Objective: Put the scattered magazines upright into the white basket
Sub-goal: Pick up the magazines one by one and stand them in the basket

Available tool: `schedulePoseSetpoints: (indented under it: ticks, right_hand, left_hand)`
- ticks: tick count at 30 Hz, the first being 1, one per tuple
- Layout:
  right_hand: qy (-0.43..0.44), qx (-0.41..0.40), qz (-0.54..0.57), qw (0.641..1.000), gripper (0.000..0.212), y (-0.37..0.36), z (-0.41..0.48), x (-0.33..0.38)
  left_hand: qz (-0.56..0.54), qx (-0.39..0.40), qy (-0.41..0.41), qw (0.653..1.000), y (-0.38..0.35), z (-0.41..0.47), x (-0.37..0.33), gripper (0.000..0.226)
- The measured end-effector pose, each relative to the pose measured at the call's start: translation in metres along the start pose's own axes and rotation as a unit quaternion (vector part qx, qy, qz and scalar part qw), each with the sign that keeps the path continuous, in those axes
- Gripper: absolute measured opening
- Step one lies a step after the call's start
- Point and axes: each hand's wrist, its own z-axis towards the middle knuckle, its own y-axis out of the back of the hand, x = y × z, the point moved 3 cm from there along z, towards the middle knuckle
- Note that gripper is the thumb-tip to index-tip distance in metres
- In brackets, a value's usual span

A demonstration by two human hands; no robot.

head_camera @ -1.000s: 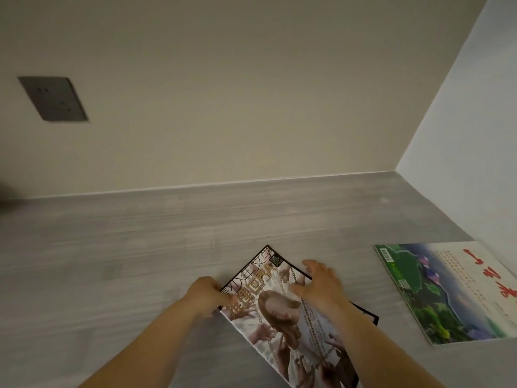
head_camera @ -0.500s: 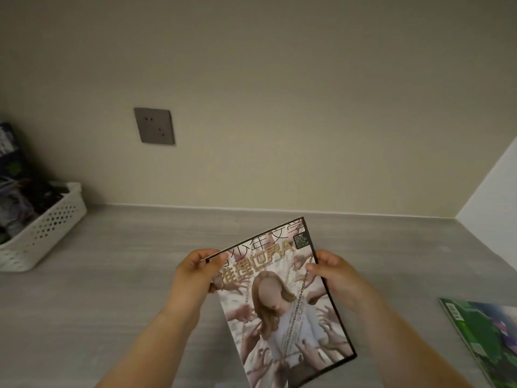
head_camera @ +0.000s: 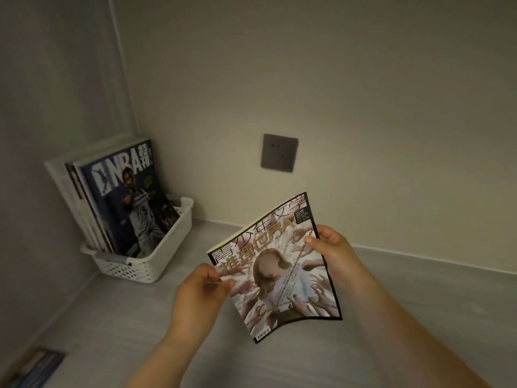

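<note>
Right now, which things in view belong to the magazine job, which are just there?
Job: held magazine, in left hand and right hand; white basket; NBA magazine standing in it; flat booklet lower left, blurred, maybe.
Just there: wall socket.

Both hands up, bare forearms coming in from below
Left hand [head_camera: 200,292] pinches the magazine [head_camera: 282,278] by its left edge, thumb on the cover (fingers curled behind); right hand [head_camera: 333,247] grips the right edge, a bit higher up.
</note>
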Motion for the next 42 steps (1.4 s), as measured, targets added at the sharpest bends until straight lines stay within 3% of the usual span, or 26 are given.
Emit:
schedulePoseSetpoints:
  ticks: [6,11,16,24,31,38,42]
  right_hand:
    - [0.051,0.048,-0.004,0.998,0.023,-0.114,0.06,0.043]
    - [0.13,0.039,-0.038,0.99,0.023,-0.185,0.107,0.085]
    - [0.143,0.068,-0.036,0.987,0.021,-0.236,0.135,0.097]
    - [0.145,0.044,0.001,0.988,0.02,-0.268,0.162,0.099]
    - [0.071,0.064,-0.034,0.995,0.023,-0.292,0.174,0.05]
    - [0.017,0.046,-0.003,0.999,0.025,-0.312,0.179,0.013]
    - [-0.004,0.074,-0.04,0.996,0.033,-0.328,0.183,0.005]
  left_hand:
    - [0.009,-0.11,-0.068,0.992,0.094,0.057,-0.008,0.032]
    - [0.04,-0.199,-0.119,0.972,0.148,0.094,-0.021,0.036]
    - [0.017,-0.235,-0.121,0.964,0.173,0.119,-0.015,0.037]
    - [0.036,-0.243,-0.161,0.956,0.186,0.141,-0.01,0.036]
    - [0.092,-0.234,-0.113,0.961,0.185,0.141,0.031,0.039]
    - [0.118,-0.218,-0.071,0.966,0.18,0.151,0.064,0.034]
    - [0.131,-0.221,-0.071,0.964,0.179,0.164,0.062,0.019]
